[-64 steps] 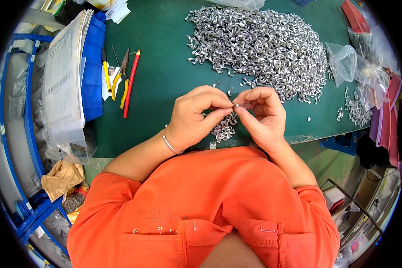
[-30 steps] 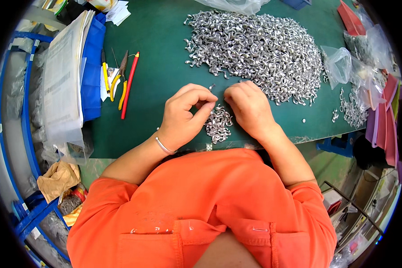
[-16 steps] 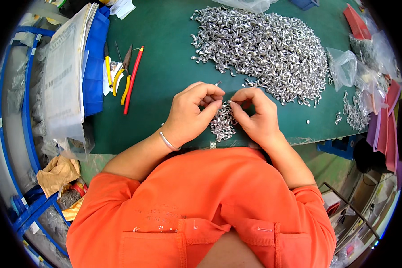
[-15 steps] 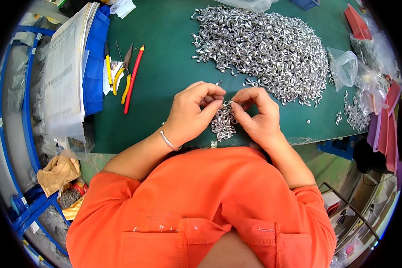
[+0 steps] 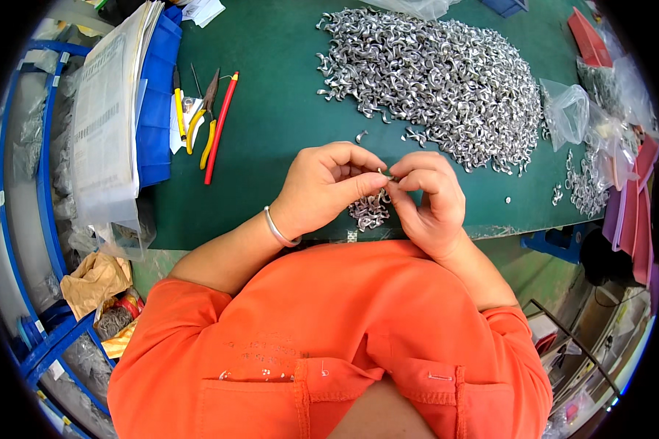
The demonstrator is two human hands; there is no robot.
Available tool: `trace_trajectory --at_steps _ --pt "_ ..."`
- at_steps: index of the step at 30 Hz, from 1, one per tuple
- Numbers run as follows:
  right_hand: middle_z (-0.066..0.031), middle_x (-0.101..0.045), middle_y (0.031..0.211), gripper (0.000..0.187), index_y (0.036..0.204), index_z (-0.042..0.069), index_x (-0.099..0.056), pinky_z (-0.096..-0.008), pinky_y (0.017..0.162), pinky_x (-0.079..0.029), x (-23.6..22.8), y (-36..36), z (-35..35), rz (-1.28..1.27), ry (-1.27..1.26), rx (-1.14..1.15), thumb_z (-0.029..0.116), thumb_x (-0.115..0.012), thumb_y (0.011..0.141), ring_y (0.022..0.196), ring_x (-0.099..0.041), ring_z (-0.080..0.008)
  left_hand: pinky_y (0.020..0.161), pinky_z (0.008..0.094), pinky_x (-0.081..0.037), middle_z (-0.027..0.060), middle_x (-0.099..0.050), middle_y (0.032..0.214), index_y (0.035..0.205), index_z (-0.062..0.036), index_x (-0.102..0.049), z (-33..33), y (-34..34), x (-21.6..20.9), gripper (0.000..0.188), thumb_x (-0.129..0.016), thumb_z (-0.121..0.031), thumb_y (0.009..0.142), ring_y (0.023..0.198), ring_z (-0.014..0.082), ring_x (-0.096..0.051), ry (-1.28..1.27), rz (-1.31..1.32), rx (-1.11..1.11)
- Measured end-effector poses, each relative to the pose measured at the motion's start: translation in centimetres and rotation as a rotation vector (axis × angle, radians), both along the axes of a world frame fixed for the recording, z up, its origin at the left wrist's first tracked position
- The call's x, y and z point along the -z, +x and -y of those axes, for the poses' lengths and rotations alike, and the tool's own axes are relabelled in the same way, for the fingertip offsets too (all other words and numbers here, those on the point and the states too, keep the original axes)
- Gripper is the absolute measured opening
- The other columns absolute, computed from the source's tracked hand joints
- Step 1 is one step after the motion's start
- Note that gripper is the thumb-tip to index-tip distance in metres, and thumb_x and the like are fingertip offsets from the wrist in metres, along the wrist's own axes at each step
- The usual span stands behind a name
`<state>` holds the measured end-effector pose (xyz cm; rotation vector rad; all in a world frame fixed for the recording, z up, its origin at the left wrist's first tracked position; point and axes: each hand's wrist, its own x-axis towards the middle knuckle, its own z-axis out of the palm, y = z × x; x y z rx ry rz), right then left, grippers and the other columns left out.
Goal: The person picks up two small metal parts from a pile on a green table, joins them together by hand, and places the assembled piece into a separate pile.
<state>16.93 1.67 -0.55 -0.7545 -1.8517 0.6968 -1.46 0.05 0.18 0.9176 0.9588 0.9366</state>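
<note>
My left hand (image 5: pixel 331 177) and my right hand (image 5: pixel 433 197) meet over the near edge of the table, fingertips pinched together. Between them is a small metal piece (image 5: pixel 388 176), mostly covered by the fingers; its exact shape is too small to make out. Right below the fingertips lies a small heap of curved silver metal pieces (image 5: pixel 370 212). Beyond my hands spreads a large pile of similar curved silver pieces (image 5: pixel 432 84). One loose piece (image 5: pixel 361 137) rests on the green tabletop (image 5: pixel 263 146) just past my left fingers.
Pliers with yellow handles (image 5: pixel 209 121), a red pen-like stick (image 5: pixel 220 128) and a yellow-handled tool (image 5: pixel 179 110) lie left. A blue bin (image 5: pixel 157 110) with papers stands beyond them. Clear plastic bags (image 5: pixel 566 110) and silver rings (image 5: pixel 584 186) are at the right.
Both hands have moved slightly, and their fingertips have come together from a small gap apart. The loose piece beyond my left hand now shows more fully.
</note>
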Motion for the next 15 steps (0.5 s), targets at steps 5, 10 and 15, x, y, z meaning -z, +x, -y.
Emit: trace_trajectory --at_steps 5,10,15 --pt "-0.0116 -0.062 0.09 0.029 0.089 0.004 -0.053 -0.0281 0.068 -0.05 0.3 -0.4 0.6 -0.154 -0.221 0.05 -0.014 -0.067 0.072 0.08 -0.061 -0.0207 0.076 0.0263 -0.056 0.0098 -0.067 0.092 0.101 0.0059 -0.063 0.2 0.3 -0.1 0.015 -0.063 0.004 0.087 0.084 0.0158 -0.067 0.015 0.05 -0.068" --pt "-0.0107 -0.061 0.087 0.027 0.091 0.003 -0.053 -0.0262 0.068 -0.05 0.6 -0.3 0.7 -0.234 -0.283 -0.007 -0.014 -0.065 0.074 0.082 -0.061 -0.0179 0.076 0.0257 -0.056 0.0083 -0.066 0.094 0.1 0.0059 -0.064 0.1 0.0 -0.3 0.014 -0.063 0.003 0.087 0.084 0.015 -0.067 -0.04 0.057 -0.034" --pt "-0.0105 -0.061 0.084 0.028 0.094 0.002 -0.055 -0.032 0.068 -0.05 0.8 0.2 -1.5 0.173 -0.092 0.048 -0.015 -0.061 0.073 0.078 -0.06 -0.0254 0.069 0.0249 -0.053 0.0059 -0.064 0.088 0.095 0.0017 -0.067 0.5 -1.3 0.3 0.011 -0.065 0.001 0.084 0.076 0.0125 -0.065 0.31 -0.548 0.028"
